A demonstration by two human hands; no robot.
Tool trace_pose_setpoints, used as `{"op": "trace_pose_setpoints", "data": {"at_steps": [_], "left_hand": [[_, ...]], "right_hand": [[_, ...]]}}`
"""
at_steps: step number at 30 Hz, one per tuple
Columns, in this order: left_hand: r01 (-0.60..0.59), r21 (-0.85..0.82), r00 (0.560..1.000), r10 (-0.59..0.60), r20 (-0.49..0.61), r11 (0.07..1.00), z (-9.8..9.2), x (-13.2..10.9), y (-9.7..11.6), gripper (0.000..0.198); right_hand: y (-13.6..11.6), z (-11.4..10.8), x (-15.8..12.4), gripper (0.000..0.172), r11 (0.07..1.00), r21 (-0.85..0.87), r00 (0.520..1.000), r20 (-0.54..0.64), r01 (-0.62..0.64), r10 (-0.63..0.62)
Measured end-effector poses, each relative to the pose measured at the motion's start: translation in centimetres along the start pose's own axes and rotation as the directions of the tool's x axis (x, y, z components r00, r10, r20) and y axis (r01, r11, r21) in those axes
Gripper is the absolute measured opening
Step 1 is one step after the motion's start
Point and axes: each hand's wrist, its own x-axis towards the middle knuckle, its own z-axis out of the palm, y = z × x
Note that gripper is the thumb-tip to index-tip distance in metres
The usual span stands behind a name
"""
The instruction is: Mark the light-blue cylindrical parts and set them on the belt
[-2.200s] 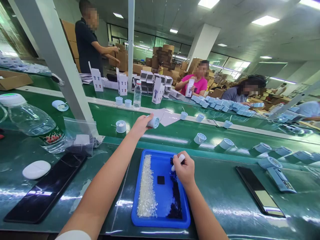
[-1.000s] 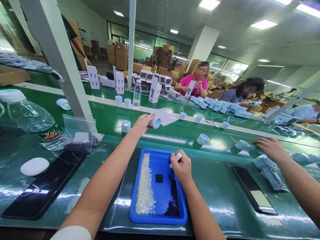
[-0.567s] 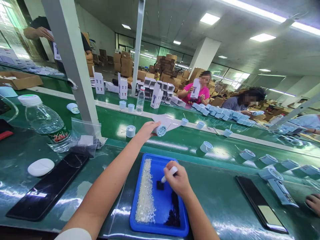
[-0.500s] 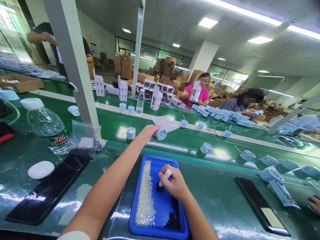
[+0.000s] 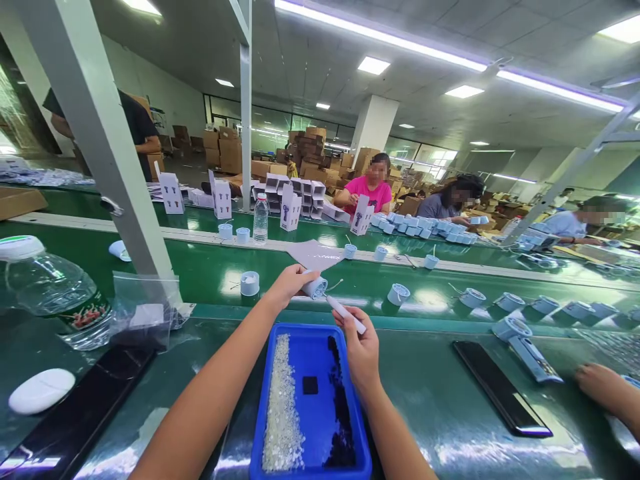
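- Blue tray point(image 5: 310, 328) right below the action: clear granules point(image 5: 283, 407) in a strip on the left, dark granules point(image 5: 341, 413) on the right, a black square point(image 5: 310, 385) between them.
- Left hand point(image 5: 287, 287) curled around a pale blue spool point(image 5: 315, 288), gripping it out past the tray's far rim.
- Right hand point(image 5: 361, 353) pinching a white stick point(image 5: 345, 315), its tip right by the spool; touching or not, can't tell from here.
- Watch that spool: it sits at the fingertips, so a slip could drop it into the tray and mix the two strips.
- Watch the stick too: a hurried push could skid it off the spool and knock the left hand's grip.
- Glossy green desk point(image 5: 425, 380) underneath, with a black slab point(image 5: 503, 387), a white pad point(image 5: 41, 391), a water bottle point(image 5: 50, 293) and a plastic bag point(image 5: 145, 310).
- Green belt point(image 5: 215, 273) beyond, more spools point(image 5: 397, 294) standing along it, a co-worker's hand point(image 5: 600, 387) at near right.
- Far side, a person in a pink shirt point(image 5: 370, 197) with a white box point(image 5: 363, 215), and stacked cartons point(image 5: 220, 150) across the room.
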Motion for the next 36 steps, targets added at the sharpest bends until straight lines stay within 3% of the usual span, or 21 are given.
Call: {"op": "trace_pose_setpoints", "data": {"at_steps": [5,30,33,36], "left_hand": [[-0.008,0.004,0.999,0.008,0.051,1.0,0.2,-0.3,0.2,0.047],[-0.036,0.005,0.996,0.035,0.084,0.999,0.1,-0.3,0.2,0.054],[-0.014,0.002,0.994,0.014,0.106,1.0,0.6,-0.8,0.8,0.05],[-0.096,0.067,0.995,0.095,0.025,0.993,1.8,-1.4,1.0,0.041]], "right_hand": [[0.2,-0.1,0.1,0.036,1.0,0.014,1.0,0.007,-0.001,0.001],[0.3,-0.1,-0.1,0.037,1.0,0.019,1.0,-0.005,0.015,-0.015],[0.4,-0.1,-0.2,0.039,0.998,0.032,0.998,0.04,0.051,-0.052],[0.6,-0.1,-0.2,0.044,0.998,-0.038,0.996,0.071,0.054,-0.051]]}}
